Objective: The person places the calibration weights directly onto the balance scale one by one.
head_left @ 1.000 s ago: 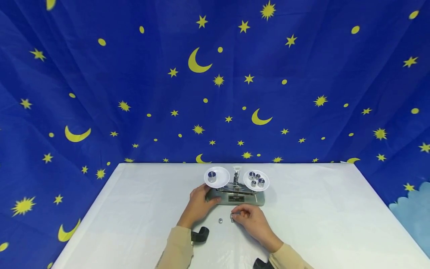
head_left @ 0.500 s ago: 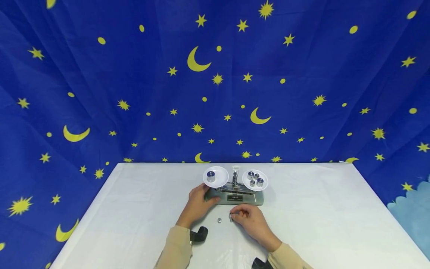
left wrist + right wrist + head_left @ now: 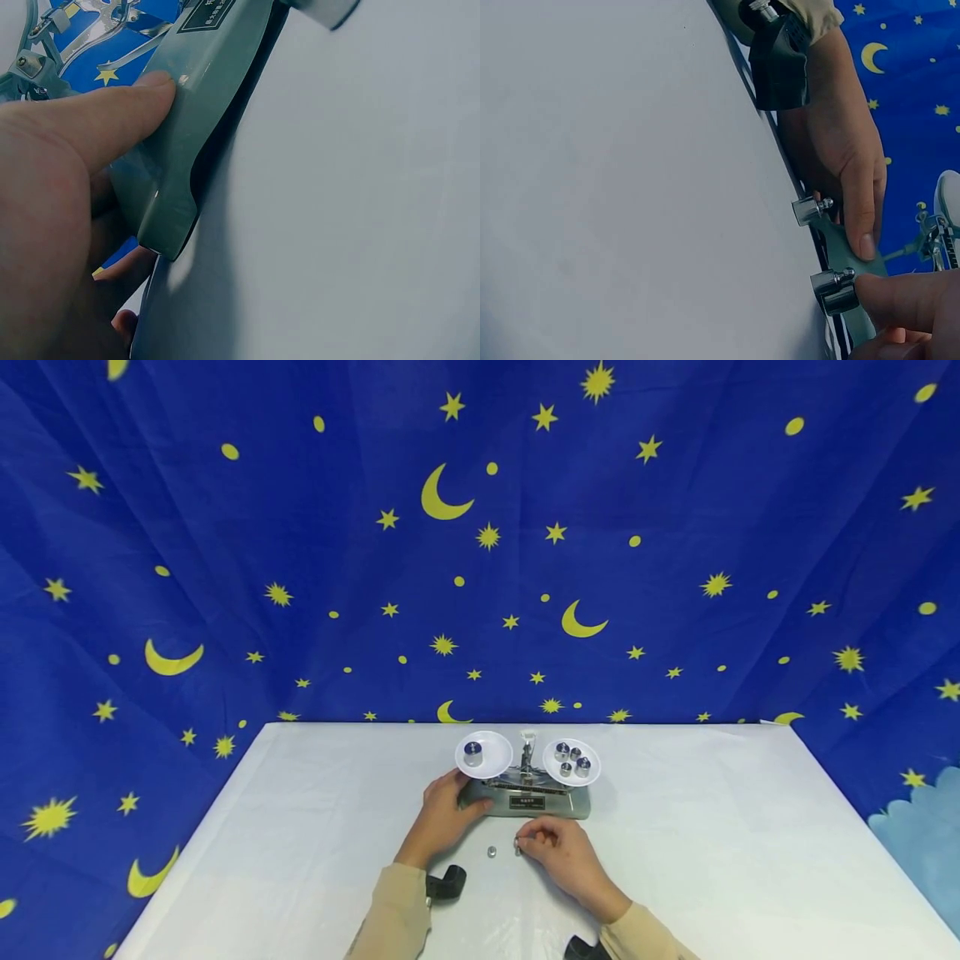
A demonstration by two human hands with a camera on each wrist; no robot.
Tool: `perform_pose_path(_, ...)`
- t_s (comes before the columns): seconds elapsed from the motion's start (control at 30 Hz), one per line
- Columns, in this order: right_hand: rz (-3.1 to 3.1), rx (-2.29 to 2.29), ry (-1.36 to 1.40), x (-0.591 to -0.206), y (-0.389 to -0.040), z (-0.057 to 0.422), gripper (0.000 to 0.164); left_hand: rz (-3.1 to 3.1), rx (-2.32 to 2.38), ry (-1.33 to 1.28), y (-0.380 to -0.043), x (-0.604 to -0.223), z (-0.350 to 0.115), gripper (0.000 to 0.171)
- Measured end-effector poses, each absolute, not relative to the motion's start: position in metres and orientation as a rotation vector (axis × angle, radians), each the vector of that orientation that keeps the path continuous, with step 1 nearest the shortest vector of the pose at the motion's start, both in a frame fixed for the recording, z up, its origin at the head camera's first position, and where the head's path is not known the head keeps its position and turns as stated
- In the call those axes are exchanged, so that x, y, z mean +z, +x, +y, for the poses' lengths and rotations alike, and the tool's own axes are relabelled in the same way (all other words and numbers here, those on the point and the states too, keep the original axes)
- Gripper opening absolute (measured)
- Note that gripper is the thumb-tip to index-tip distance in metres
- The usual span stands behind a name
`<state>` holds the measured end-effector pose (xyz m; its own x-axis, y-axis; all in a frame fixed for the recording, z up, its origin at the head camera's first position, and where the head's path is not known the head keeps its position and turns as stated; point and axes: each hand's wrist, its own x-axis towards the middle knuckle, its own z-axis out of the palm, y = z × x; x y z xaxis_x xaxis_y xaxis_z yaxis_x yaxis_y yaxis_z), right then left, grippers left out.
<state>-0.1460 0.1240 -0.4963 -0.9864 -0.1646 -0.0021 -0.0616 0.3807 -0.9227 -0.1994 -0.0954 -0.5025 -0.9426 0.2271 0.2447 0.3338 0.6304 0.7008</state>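
1. Grey-green base: I see the balance scale (image 3: 527,802) on the white table (image 3: 712,843), my left hand (image 3: 441,818) gripping its left end, thumb in front.
2. My right hand (image 3: 559,853) pinches a small silver weight (image 3: 834,292), fingertips nearly together, just before the scale.
3. Another small weight (image 3: 492,852) stands nearby.
4. The left pan (image 3: 491,767) bears one weight, the right pan (image 3: 553,773) four.

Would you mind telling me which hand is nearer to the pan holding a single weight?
The left hand: it grips the balance base by the near edge of that pan. The right hand is farther away, pinching a small weight in front of the base.
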Motion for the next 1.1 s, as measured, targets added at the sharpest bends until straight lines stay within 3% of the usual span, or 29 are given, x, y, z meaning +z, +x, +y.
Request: perform_pose_path(1.1, 2.576, -1.800, -0.179, -0.475, -0.140, 0.116, 0.005, -2.711, -1.191, -0.481, -0.199, -0.504, -0.096, 0.064)
